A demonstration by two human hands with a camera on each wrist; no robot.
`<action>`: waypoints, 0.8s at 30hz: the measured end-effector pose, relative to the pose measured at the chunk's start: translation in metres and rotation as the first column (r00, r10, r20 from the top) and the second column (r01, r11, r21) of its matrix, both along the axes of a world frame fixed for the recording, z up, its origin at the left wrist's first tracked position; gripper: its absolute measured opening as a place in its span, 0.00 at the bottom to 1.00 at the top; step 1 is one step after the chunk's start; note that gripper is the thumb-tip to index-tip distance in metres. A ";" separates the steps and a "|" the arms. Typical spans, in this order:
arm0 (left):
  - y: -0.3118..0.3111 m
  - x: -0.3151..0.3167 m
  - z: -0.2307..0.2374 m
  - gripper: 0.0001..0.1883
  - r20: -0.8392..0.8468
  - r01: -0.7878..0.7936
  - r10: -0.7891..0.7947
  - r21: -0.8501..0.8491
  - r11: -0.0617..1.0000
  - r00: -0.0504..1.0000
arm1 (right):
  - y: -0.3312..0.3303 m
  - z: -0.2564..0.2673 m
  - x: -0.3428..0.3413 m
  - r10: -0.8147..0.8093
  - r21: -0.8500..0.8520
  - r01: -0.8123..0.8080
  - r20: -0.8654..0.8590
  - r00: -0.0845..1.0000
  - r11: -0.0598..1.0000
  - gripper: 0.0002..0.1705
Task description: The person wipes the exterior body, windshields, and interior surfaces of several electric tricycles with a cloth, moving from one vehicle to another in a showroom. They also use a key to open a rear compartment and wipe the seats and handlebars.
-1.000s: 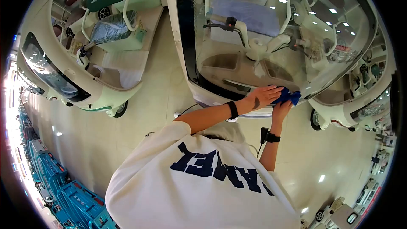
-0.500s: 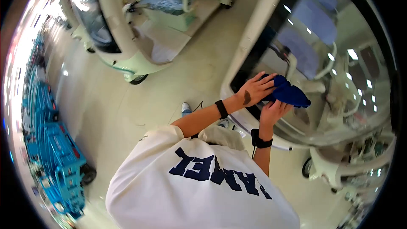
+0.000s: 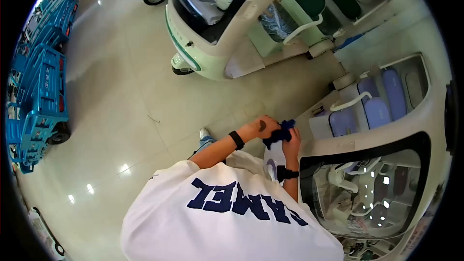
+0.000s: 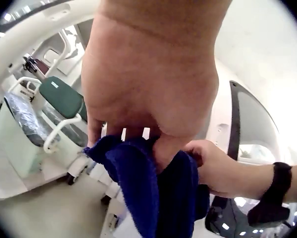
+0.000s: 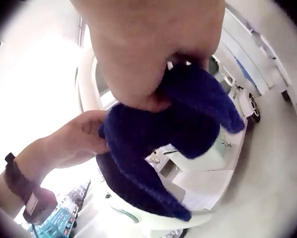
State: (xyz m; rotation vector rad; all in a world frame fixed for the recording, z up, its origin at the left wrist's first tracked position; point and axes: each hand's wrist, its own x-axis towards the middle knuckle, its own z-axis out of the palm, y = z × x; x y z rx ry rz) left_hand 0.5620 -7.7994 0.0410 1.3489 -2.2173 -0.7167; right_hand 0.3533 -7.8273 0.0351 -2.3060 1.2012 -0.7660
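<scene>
A blue cloth (image 3: 279, 134) hangs bunched between my two hands in front of my body, away from the windshield. My left hand (image 3: 263, 126) grips one side of it, thumb and fingers on the fabric. From the other side my right hand (image 3: 291, 142) pinches it. Seen from the left wrist, the cloth (image 4: 153, 183) droops in folds below the left hand (image 4: 148, 79), with the right hand (image 4: 215, 166) close beside it. In the right wrist view it spreads in loose flaps under the right hand (image 5: 158, 54).
A white three-wheeler with a black-framed windshield (image 3: 362, 193) and purple seats (image 3: 377, 111) stands close on my right. Ahead is another three-wheeler (image 3: 212, 53) with green seats. Blue cargo tricycles (image 3: 43, 87) line the left. Between them runs a tiled floor (image 3: 121, 101).
The cloth was against the windshield under my hands; now both hands hold it off the glass, gathered up. My body has turned left, so the windshield has shifted to the lower right.
</scene>
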 end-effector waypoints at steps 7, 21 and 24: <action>0.004 0.117 -0.008 0.13 -0.037 -0.251 0.253 0.056 0.966 0.967 | -0.020 0.038 0.129 0.238 0.255 -0.212 -0.076 0.968 0.943 0.26; -0.086 0.272 0.090 0.28 -0.232 -0.475 0.428 -0.207 0.855 0.873 | -0.156 0.117 0.299 0.516 -0.033 -0.518 0.163 0.841 0.855 0.21; -0.125 0.295 0.161 0.32 -0.247 -0.555 0.559 -0.672 0.490 0.792 | -0.190 0.185 0.318 0.473 -0.452 -0.322 0.274 0.837 0.832 0.23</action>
